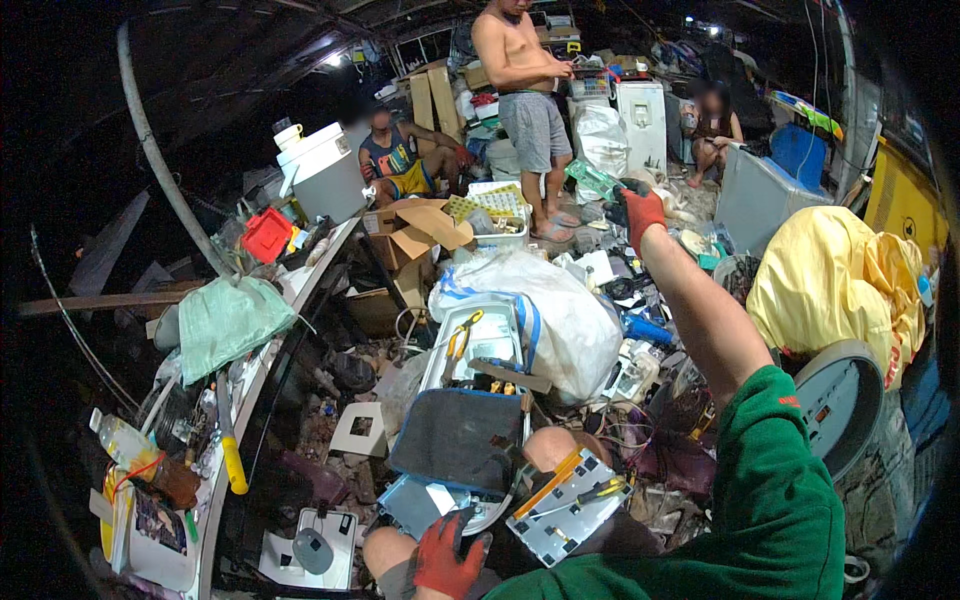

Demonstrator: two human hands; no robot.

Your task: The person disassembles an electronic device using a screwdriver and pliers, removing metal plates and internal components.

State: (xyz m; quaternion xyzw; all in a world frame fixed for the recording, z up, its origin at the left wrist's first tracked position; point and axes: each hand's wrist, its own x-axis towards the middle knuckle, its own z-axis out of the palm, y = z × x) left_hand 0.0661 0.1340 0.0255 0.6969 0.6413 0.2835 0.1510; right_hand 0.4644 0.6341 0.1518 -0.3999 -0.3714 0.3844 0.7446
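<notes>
My left hand (448, 556), in a red and black work glove, rests near my knee at the bottom, fingers curled against the edge of a grey flat panel (460, 437). A white circuit housing (568, 505) with orange and yellow strips lies across my lap beside it. My right hand (638, 210), also gloved in red, is stretched far forward over the scrap pile, above loose white and black parts; whether it grips anything is unclear. My green sleeve (770, 480) fills the lower right.
A big white sack (560, 310) and a white tray with yellow pliers (462, 335) lie ahead. A cluttered bench (255, 380) runs along the left. A yellow bag (835, 280) sits right. One person stands and two others sit at the back.
</notes>
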